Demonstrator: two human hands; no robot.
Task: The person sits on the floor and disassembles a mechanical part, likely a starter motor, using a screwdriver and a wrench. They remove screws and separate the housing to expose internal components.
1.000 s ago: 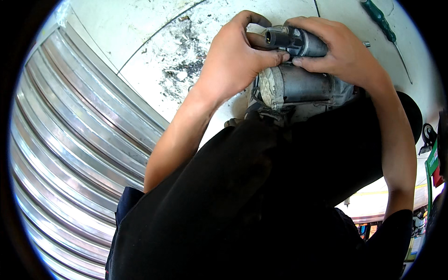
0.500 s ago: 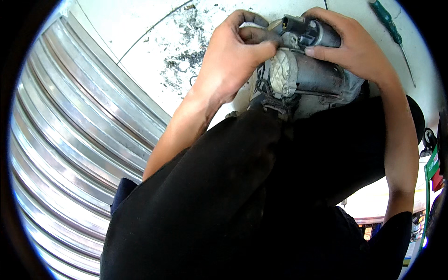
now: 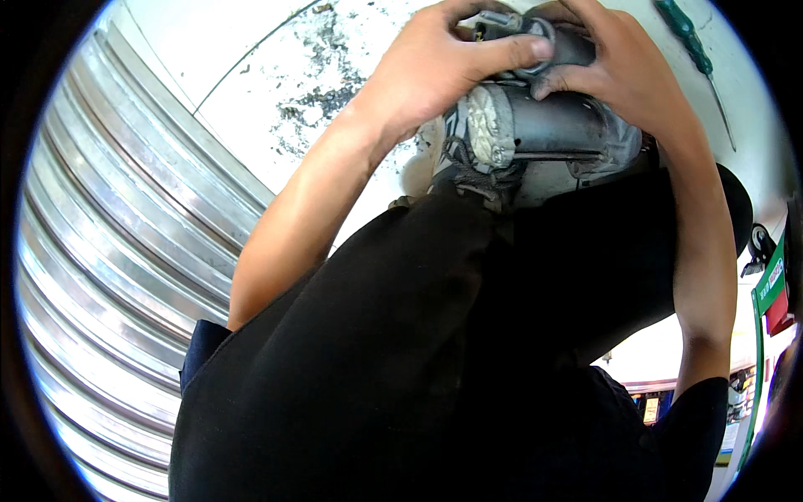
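While pinching the small cylinder [image 3: 573, 50] between fingers of left hand [image 3: 439, 67] and right hand [image 3: 629, 63], keep pressure even, avoiding skew against the large cylinder [image 3: 556, 125].

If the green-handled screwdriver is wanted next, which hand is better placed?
Likely the right hand: the screwdriver lies to its right; the left hand is farther off. Both hold the upper cylinder.

hands [image 3: 435, 71]: 2 | grey cylinders [image 3: 556, 125]: 2 | green-handled screwdriver [image 3: 688, 46]: 1 | ribbed metal panel [image 3: 138, 243]: 1
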